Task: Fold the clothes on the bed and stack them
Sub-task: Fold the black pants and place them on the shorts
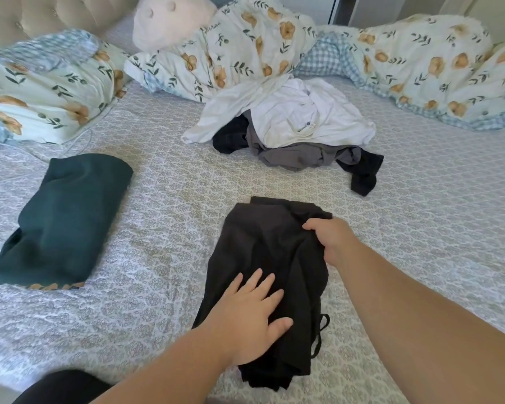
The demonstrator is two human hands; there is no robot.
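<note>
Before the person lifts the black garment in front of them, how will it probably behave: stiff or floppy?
Probably floppy: the black garment already creases where the right hand grips it. A thin strap hangs loose and may dangle. It looks light, since it lies flat under the left hand.

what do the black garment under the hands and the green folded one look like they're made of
Black garment: soft matte knit, probably cotton jersey; it creases limply, no sheen. Green folded garment: thicker matte fabric, perhaps sweatshirt fleece, judging by its rounded, bulky folds. Exact fibres cannot be told.
</note>
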